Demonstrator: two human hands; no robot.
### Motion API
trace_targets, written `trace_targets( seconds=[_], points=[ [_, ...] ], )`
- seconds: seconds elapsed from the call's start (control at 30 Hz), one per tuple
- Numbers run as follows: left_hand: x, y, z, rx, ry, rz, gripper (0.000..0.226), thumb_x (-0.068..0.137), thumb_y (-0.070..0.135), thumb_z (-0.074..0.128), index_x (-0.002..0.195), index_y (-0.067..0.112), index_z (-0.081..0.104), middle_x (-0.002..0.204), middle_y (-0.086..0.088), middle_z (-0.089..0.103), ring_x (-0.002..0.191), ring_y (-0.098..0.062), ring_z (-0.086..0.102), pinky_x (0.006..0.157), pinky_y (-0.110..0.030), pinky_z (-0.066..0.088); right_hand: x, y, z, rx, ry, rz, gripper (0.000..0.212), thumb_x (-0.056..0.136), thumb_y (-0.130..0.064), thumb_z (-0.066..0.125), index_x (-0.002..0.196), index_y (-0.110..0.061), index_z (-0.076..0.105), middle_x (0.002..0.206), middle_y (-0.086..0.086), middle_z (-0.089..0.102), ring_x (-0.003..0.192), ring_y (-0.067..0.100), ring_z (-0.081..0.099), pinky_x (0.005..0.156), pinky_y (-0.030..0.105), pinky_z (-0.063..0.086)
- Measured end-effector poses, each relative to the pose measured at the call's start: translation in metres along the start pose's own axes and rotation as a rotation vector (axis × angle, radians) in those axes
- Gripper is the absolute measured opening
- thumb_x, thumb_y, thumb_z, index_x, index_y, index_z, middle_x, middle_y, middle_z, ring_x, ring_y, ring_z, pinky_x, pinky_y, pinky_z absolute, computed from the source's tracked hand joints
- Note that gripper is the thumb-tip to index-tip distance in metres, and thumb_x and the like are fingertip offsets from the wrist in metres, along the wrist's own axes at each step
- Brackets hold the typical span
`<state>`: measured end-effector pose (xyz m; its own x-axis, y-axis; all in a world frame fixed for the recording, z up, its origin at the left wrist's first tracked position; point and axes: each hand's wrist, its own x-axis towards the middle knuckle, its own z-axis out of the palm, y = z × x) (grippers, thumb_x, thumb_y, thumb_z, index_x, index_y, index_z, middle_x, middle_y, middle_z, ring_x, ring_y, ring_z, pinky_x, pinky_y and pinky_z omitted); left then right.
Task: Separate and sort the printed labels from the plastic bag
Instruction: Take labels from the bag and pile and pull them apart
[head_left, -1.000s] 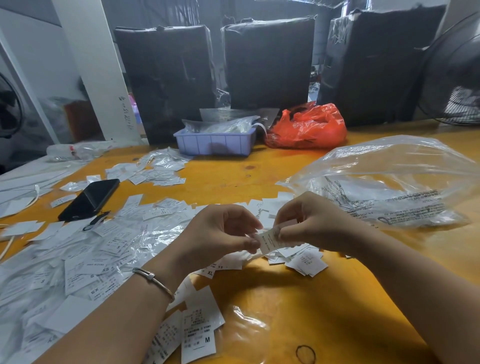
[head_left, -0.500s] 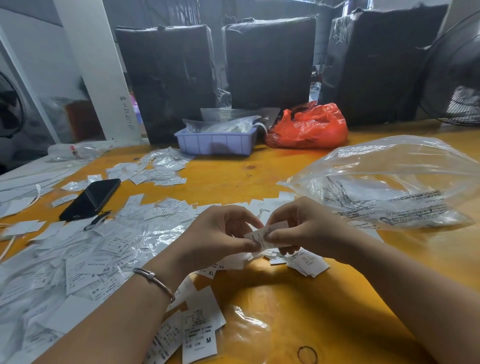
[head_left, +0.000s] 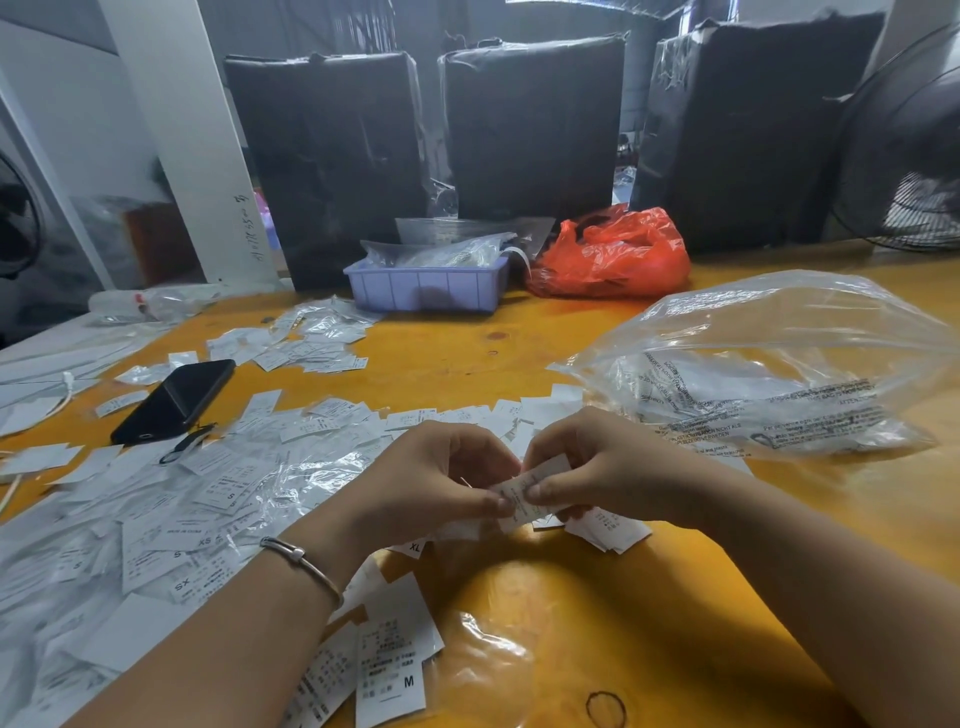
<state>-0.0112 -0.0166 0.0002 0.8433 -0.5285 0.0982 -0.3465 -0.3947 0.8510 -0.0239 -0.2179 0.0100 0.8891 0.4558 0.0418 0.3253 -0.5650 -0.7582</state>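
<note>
Left hand (head_left: 441, 483) and right hand (head_left: 597, 473) are both pinching one small printed label (head_left: 530, 491) at table centre, the plastic bag (head_left: 769, 374) lying at two o'clock. Light, limp, probably clinging: opposite edges are offering the surest hold.

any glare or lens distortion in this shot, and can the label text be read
Head view: wide-angle bending bows the white pillar; glare streaks the large clear plastic bag; print on the small white label both hands pinch is too blurred to read.
</note>
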Motion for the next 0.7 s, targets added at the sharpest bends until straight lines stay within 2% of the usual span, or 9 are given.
trace_targets(
  seconds=[0.1,0.2,0.27,0.33,0.37,0.43,0.47,0.6,0.7],
  points=[
    [0.000,-0.002,0.000,0.017,0.046,0.002,0.022,0.076,-0.006,0.076,0.095,0.004,0.073,0.086,-0.009,0.075,0.079,-0.015,0.071,0.073,-0.025,0.055,0.002,0.001,0.000,0.106,0.093,-0.024,0.012,0.084,0.004,0.061,0.085,-0.006,0.066,0.064,0.017,0.064,0.054,0.023,0.060,0.049,0.025,0.048],
    [0.000,-0.003,-0.001,0.010,0.172,0.001,0.022,0.077,-0.003,0.076,0.095,0.008,0.073,0.085,-0.007,0.076,0.081,-0.017,0.072,0.079,-0.026,0.058,0.005,0.007,-0.004,0.155,0.318,-0.089,0.040,0.084,0.009,0.057,0.112,-0.019,0.063,0.063,0.019,0.067,0.052,0.026,0.061,0.051,0.030,0.051],
    [0.000,-0.001,-0.002,-0.060,0.265,0.021,0.024,0.077,-0.003,0.075,0.096,0.011,0.073,0.085,-0.006,0.076,0.083,-0.018,0.072,0.081,-0.027,0.058,0.005,0.010,-0.007,0.122,0.385,-0.119,0.039,0.085,0.006,0.056,0.112,-0.018,0.068,0.064,0.014,0.069,0.054,0.024,0.062,0.051,0.023,0.048],
    [-0.001,0.003,-0.003,-0.160,0.325,0.080,0.025,0.077,0.000,0.075,0.096,0.015,0.073,0.086,-0.004,0.076,0.085,-0.017,0.072,0.079,-0.024,0.057,0.005,0.008,-0.005,0.118,0.306,-0.138,0.020,0.087,-0.004,0.061,0.099,-0.012,0.074,0.068,0.010,0.071,0.057,0.020,0.064,0.051,0.016,0.044],
    [-0.002,0.005,-0.004,-0.204,0.339,0.113,0.025,0.076,0.003,0.076,0.097,0.016,0.073,0.086,-0.004,0.075,0.086,-0.017,0.072,0.079,-0.023,0.057,0.005,0.005,-0.001,0.136,0.230,-0.148,0.013,0.086,-0.015,0.067,0.094,-0.010,0.075,0.070,0.009,0.072,0.059,0.018,0.065,0.052,0.014,0.044],
    [-0.004,0.009,-0.003,-0.272,0.346,0.157,0.027,0.070,0.016,0.078,0.096,0.017,0.074,0.088,-0.004,0.076,0.089,-0.018,0.072,0.078,-0.022,0.056,0.004,0.001,0.007,0.128,0.138,-0.176,0.031,0.077,-0.040,0.071,0.086,-0.011,0.076,0.070,0.007,0.072,0.061,0.017,0.067,0.054,0.017,0.047],
    [-0.005,0.011,-0.003,-0.304,0.342,0.164,0.030,0.066,0.021,0.077,0.096,0.017,0.074,0.089,-0.005,0.076,0.089,-0.018,0.072,0.077,-0.021,0.056,0.005,-0.001,0.011,0.127,0.135,-0.197,0.034,0.075,-0.044,0.069,0.083,-0.011,0.076,0.070,0.007,0.072,0.060,0.018,0.067,0.054,0.019,0.048],
    [-0.005,0.009,-0.006,-0.369,0.327,0.148,0.035,0.064,0.022,0.075,0.098,0.016,0.073,0.091,-0.006,0.076,0.087,-0.018,0.072,0.070,-0.018,0.054,0.004,-0.001,0.006,0.271,0.222,-0.248,0.015,0.083,-0.017,0.068,0.078,-0.003,0.072,0.067,0.016,0.069,0.056,0.021,0.062,0.056,0.032,0.047],
    [-0.005,0.007,-0.007,-0.279,0.277,0.106,0.039,0.067,0.027,0.077,0.105,0.018,0.070,0.092,-0.005,0.075,0.084,-0.017,0.071,0.068,-0.019,0.054,0.002,0.000,0.001,0.304,0.222,-0.236,0.013,0.083,-0.011,0.068,0.079,0.001,0.070,0.067,0.019,0.068,0.058,0.027,0.061,0.059,0.040,0.046]
  ],
)
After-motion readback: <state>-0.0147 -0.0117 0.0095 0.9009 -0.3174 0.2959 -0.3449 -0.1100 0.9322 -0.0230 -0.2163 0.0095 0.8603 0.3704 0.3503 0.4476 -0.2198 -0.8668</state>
